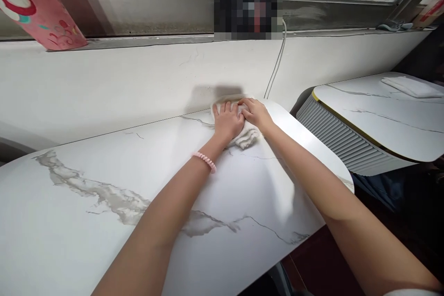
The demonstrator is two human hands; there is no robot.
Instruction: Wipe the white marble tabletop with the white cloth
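On my feed, left hand (229,125) spreads flat on cloth (247,138); right hand (257,114) half-curled, pinch unclear. Cloth lies on table (86,249), under both. Wiping looks underway; how much table is finished, I can't tell.

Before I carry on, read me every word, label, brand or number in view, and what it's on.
No readable text anywhere.
Pink panel: decorative shapes, no legible words.
Object on the sill: pixelated, unreadable.
Red-marked item at far right: too blurred to read.
White cloth under the left hand and right hand: no lettering visible.
Tabletop: grey veining only.
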